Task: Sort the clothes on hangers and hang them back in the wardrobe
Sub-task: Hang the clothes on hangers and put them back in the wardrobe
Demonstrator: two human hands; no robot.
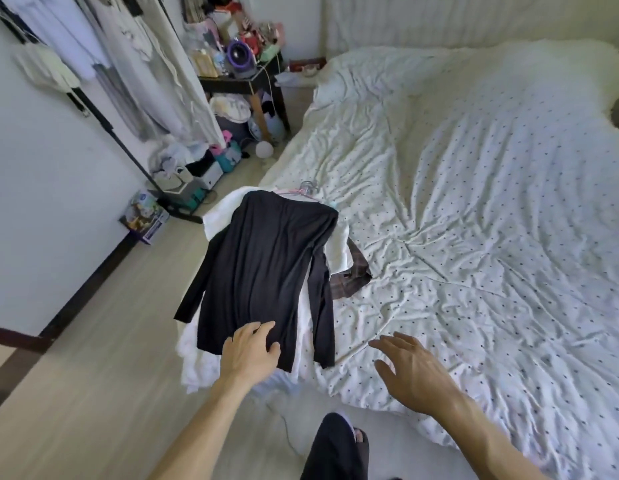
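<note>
A black long-sleeved top (266, 268) lies flat on a pile of clothes at the left edge of the bed, on a pink hanger (302, 191) whose metal hook shows at its collar. Under it lie white garments (337, 252) and a brown plaid piece (353, 273). My left hand (249, 351) rests with relaxed fingers on the top's hem. To the right of the hem, my right hand (415, 368) hovers open above the bedsheet, holding nothing.
The bed with a dotted white sheet (474, 220) fills the right side. A black clothes rack (103, 112) with pale hanging garments stands at the left wall. A cluttered dark side table (242, 77) and boxes stand beyond. Wooden floor (93, 375) lies at the left.
</note>
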